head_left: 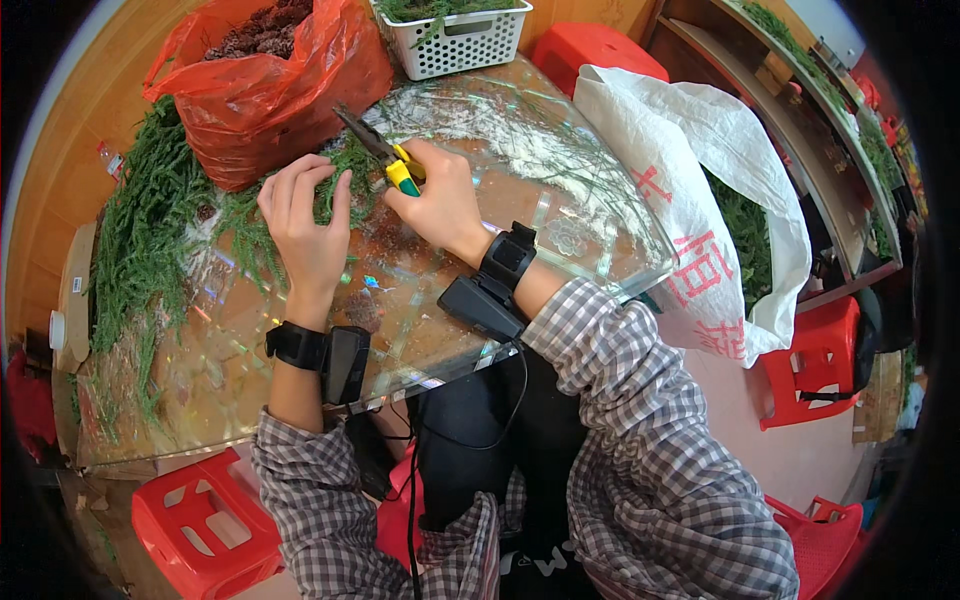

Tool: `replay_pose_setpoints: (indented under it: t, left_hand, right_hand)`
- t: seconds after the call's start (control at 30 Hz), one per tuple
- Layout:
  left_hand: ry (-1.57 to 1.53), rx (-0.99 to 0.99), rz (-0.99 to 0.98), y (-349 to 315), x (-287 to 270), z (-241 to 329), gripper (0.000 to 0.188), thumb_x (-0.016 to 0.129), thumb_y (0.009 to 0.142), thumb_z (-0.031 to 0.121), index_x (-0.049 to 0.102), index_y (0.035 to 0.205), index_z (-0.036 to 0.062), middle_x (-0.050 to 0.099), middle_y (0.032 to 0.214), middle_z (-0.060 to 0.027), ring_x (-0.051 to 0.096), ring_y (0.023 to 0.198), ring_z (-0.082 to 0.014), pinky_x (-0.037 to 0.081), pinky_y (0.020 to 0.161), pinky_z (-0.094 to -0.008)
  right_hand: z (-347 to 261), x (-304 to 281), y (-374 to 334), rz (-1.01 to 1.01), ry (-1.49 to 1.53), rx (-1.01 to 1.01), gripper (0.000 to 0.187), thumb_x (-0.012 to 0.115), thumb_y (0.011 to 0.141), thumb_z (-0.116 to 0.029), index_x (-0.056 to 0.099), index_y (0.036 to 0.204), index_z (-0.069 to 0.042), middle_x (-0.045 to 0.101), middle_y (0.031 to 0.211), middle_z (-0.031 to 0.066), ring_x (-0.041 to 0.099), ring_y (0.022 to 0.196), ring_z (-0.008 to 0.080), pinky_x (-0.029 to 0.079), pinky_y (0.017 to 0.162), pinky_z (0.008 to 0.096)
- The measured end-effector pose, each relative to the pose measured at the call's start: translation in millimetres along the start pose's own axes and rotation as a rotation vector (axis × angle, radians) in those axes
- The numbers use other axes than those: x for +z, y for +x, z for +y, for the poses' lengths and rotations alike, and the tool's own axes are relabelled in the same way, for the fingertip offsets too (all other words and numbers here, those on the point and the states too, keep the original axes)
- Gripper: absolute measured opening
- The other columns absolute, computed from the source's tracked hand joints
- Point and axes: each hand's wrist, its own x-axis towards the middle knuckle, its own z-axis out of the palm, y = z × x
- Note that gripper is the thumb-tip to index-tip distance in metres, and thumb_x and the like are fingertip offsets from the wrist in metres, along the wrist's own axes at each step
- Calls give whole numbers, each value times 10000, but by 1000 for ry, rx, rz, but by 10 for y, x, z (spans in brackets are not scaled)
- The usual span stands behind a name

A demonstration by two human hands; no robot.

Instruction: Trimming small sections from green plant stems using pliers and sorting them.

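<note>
Grey-and-white checked cloth sleeves [680, 450] lie nearest. The right hand [440, 200] has its fingers wrapped around dark metal pliers with yellow-and-green grips [400, 172]; the left hand's [305, 220] fingers are loosely parted beside feathery green sprigs [358, 170] on the glass-topped brown desk [395, 290]. Pushed farther forward, the pliers' tip could tear the thin red plastic bag [270, 120]. The desk's near edge runs close below the wrists; roomier space lies rightward, across white powder [530, 145].

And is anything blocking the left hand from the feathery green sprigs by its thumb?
Nothing visible is. The feathery green sprigs lie right beside the left hand; the yellow-and-green-handled metal pliers in the right hand sit farther right.
</note>
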Motion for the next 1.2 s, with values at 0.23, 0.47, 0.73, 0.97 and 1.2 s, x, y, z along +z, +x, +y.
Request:
replay_pose_setpoints:
  t: [0.23,0.47,0.73,0.97,1.2]
  left_hand:
    - [9,-9,15,5,-12,-10,186,716,732,47,603,879,37,615,939,-49,562,881,-235,377,859,-356]
    - [26,-67,62,20,-37,-85,153,695,765,53,605,887,35,620,951,-61,563,895,-241,387,854,-353]
    - [-10,-169,186,30,-81,-187,118,673,799,63,605,890,30,621,947,-81,565,910,-253,397,846,-360]
    - [-69,-248,227,26,-88,-219,100,642,827,68,599,897,11,615,937,-91,568,903,-265,397,843,-365]
    - [-229,-463,229,-3,-68,-255,121,608,868,94,592,892,-23,603,929,-101,569,874,-229,425,818,-336]
  right_hand:
    - [2,-16,9,27,14,42,303,650,618,-149,574,847,33,583,709,218,575,665,391,455,605,395]
    - [10,20,3,46,17,4,299,642,624,-148,571,852,33,577,706,213,566,658,383,448,600,388]
    - [-35,-55,5,2,-36,42,297,637,636,-152,572,869,21,565,695,207,551,653,376,435,602,387]
    - [-41,-32,-8,-14,-32,47,291,640,638,-155,569,863,16,570,703,205,552,655,376,433,604,400]
    - [-58,-55,-42,-153,-211,-28,321,665,642,-163,587,909,-1,600,816,194,581,744,378,459,651,430]
